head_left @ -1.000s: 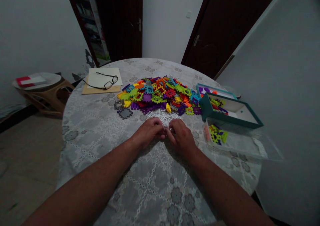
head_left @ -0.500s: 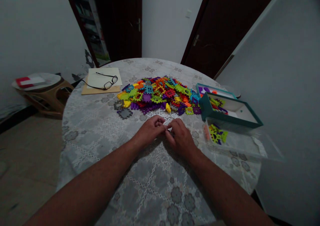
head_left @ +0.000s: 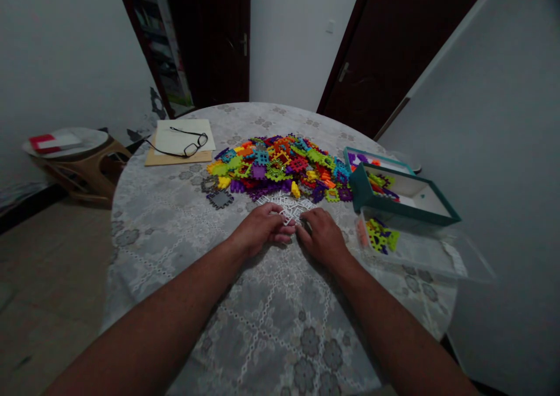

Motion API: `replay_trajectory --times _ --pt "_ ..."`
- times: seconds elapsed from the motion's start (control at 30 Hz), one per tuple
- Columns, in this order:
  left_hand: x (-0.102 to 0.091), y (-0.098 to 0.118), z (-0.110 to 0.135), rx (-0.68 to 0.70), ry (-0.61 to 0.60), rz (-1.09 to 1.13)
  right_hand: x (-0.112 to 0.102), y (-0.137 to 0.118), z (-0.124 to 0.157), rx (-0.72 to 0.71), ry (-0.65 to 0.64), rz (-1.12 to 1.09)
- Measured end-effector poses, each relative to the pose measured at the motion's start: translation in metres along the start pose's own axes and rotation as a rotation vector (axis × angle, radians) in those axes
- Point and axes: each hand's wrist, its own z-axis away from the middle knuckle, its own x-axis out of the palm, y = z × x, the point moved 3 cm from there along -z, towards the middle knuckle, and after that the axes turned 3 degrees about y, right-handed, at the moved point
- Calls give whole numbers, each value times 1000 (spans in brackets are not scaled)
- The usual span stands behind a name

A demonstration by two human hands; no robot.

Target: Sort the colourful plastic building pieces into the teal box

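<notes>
Two bare hands work close together near the middle of a round table (head_left: 151, 224) with a flowery cloth. The left hand (head_left: 260, 230) has its fingers partly bent, with a small gap by the thumb. Its tips are at the white plastic pieces (head_left: 292, 204), but I can't tell if it has hold of one. The right hand (head_left: 324, 237) is loosely curled at the other side of them, and I can't tell if it has hold of anything either.

The white pieces lie in a low, loose patch, just in front of the big heap of bright toothed pieces (head_left: 275, 165). I can't see any that are surely joined. My guess is that only a little is done and a lot is left, since most of the bright pieces lie jumbled in that heap.

Toward the right edge, a few pieces sit in the teal box (head_left: 367, 196), the shallow teal tray (head_left: 347, 158) and the clear plastic tub (head_left: 406, 261). A gray toothed square (head_left: 220, 199) lies flat by the heap's left end. Near the far left edge, black glasses (head_left: 191, 149) rest on white paper (head_left: 184, 129).
</notes>
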Motion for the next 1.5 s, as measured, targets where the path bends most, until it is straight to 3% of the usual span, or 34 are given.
replay_trajectory --times 0.33,0.7,0.8,0.93,1.1,1.5 --pt "-4 1 -4 -15 -34 95 3 6 1 54 -108 9" --pt "-11 12 -4 -3 74 126 1 8 -1 101 -179 -95" --pt "-13 12 -5 2 97 125 0 6 2 129 -144 -105" --pt "-17 14 -8 44 122 145 -2 -11 2 40 -95 -70" --pt "-20 13 -12 73 139 163 4 -29 -6 0 -192 -2" --pt "-18 10 -13 76 91 142 6 -20 -12 41 -266 -131"
